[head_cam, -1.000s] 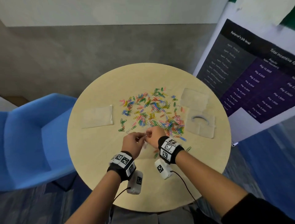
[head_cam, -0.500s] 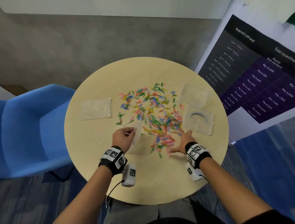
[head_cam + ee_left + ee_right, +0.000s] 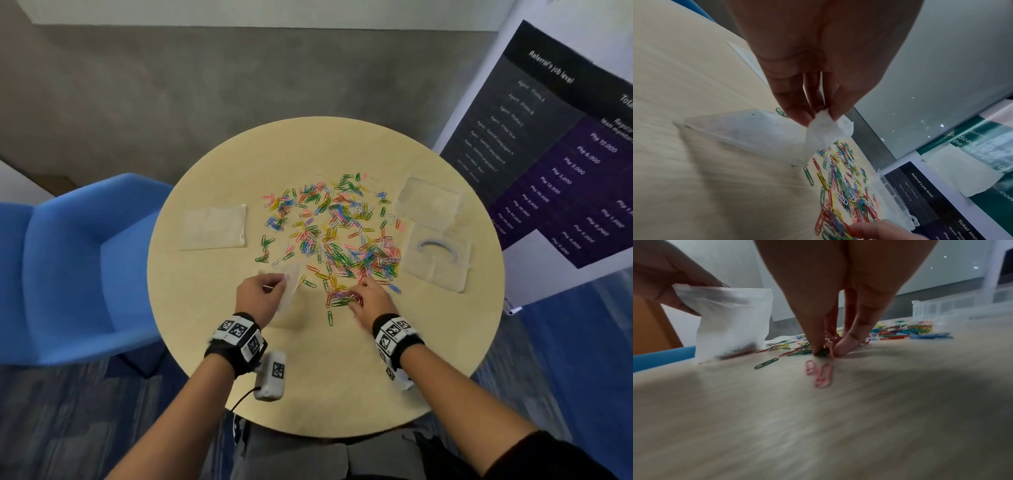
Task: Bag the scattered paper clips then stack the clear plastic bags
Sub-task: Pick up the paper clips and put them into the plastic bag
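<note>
Coloured paper clips (image 3: 335,226) lie scattered across the middle of the round table (image 3: 212,356). My left hand (image 3: 265,293) pinches the top edge of a small clear plastic bag (image 3: 291,287) (image 3: 760,133) (image 3: 729,321), whose bottom touches the table; a few clips lie inside it. My right hand (image 3: 364,294) (image 3: 828,352) has its fingertips drawn together on a small bunch of paper clips (image 3: 342,298) at the near edge of the pile. Loose pink clips (image 3: 820,373) lie just in front of it.
A flat clear bag (image 3: 214,228) lies at the table's left. Two more clear bags (image 3: 430,202) (image 3: 438,260) lie at the right, the nearer one with a grey ring inside. A blue chair (image 3: 72,270) stands left; a printed banner (image 3: 555,154) stands right.
My hands were together at the bag's mouth. The right hand then reached right to the pile and has now drawn back onto a bunch of clips; the left keeps the bag.
</note>
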`<action>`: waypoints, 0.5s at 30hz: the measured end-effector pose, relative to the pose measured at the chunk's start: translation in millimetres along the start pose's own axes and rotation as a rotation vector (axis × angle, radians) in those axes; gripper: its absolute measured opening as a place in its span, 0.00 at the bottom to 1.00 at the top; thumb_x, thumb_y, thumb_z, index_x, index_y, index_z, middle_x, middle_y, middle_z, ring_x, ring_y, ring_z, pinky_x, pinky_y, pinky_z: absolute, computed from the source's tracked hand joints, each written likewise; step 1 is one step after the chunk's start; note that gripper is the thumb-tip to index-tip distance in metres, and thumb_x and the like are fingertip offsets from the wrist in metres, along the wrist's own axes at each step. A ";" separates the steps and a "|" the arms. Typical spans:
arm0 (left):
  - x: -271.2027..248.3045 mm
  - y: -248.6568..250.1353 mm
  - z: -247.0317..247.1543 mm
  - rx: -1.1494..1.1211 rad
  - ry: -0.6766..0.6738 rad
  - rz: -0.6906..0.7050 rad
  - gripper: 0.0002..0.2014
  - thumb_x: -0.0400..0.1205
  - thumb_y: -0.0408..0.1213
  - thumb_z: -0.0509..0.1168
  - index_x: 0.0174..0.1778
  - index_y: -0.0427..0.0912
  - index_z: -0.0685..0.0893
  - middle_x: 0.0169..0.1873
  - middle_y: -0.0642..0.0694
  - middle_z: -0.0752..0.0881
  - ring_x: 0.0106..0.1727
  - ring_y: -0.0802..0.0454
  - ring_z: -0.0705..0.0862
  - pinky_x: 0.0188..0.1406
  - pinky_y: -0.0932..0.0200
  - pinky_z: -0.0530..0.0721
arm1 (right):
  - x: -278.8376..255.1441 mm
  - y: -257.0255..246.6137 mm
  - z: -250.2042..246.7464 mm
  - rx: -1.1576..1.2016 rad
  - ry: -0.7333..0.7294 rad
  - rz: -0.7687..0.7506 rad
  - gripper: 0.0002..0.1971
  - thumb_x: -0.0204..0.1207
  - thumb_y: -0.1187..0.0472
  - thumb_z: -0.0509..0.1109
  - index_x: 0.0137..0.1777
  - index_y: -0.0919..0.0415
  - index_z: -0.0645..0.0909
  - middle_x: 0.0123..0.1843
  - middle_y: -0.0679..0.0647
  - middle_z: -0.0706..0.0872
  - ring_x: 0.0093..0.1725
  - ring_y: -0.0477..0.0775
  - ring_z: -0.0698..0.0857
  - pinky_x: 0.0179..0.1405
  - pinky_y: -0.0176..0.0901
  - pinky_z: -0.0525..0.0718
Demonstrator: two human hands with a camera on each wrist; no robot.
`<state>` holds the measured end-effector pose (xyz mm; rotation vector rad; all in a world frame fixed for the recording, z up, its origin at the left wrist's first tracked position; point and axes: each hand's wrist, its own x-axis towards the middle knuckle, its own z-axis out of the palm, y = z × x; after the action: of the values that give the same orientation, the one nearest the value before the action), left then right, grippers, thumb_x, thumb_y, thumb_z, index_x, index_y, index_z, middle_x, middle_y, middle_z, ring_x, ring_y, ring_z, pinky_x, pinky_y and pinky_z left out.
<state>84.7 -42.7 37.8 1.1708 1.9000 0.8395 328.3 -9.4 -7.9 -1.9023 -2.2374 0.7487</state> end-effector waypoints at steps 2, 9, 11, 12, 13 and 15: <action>-2.8 0.6 2.1 0.017 -0.005 0.001 0.10 0.81 0.43 0.70 0.53 0.44 0.92 0.40 0.46 0.92 0.43 0.50 0.89 0.49 0.61 0.83 | 3.6 0.1 -5.9 0.011 -0.010 -0.015 0.16 0.77 0.59 0.73 0.62 0.62 0.86 0.58 0.57 0.84 0.58 0.56 0.82 0.65 0.45 0.78; -6.4 9.7 13.4 0.058 -0.029 0.030 0.09 0.81 0.41 0.68 0.53 0.45 0.92 0.38 0.47 0.90 0.40 0.53 0.87 0.45 0.64 0.81 | 11.5 21.6 -33.4 0.487 0.047 0.268 0.13 0.72 0.61 0.78 0.56 0.62 0.89 0.44 0.56 0.93 0.42 0.51 0.92 0.56 0.44 0.88; -5.8 12.9 17.1 0.044 -0.033 0.039 0.09 0.81 0.41 0.69 0.52 0.45 0.92 0.37 0.48 0.90 0.40 0.53 0.87 0.50 0.61 0.83 | 12.9 25.8 -45.3 0.848 0.032 0.389 0.16 0.71 0.63 0.79 0.58 0.67 0.86 0.42 0.58 0.92 0.41 0.53 0.92 0.57 0.50 0.89; -5.6 14.5 19.2 0.034 -0.037 0.043 0.09 0.81 0.41 0.69 0.52 0.45 0.92 0.36 0.48 0.91 0.40 0.52 0.88 0.53 0.60 0.83 | 12.2 23.6 -52.2 1.063 0.024 0.428 0.18 0.72 0.66 0.78 0.60 0.71 0.84 0.43 0.60 0.92 0.42 0.55 0.92 0.56 0.50 0.89; -5.6 16.1 21.5 0.028 -0.042 0.045 0.10 0.81 0.41 0.69 0.53 0.44 0.92 0.36 0.48 0.91 0.40 0.52 0.88 0.52 0.60 0.84 | 11.6 18.2 -58.6 1.268 0.011 0.439 0.17 0.73 0.70 0.76 0.61 0.74 0.83 0.45 0.62 0.91 0.42 0.55 0.92 0.55 0.48 0.89; -7.1 19.7 26.7 0.024 -0.056 0.052 0.10 0.82 0.42 0.68 0.54 0.44 0.92 0.38 0.47 0.91 0.40 0.51 0.89 0.45 0.64 0.83 | 8.3 -1.7 -70.1 1.552 -0.044 0.394 0.11 0.75 0.74 0.71 0.57 0.75 0.82 0.51 0.65 0.89 0.43 0.55 0.91 0.48 0.42 0.90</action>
<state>118.1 -38.1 42.1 1.2507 1.8462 0.8050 352.4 18.9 52.1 -1.3131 -0.5825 1.7743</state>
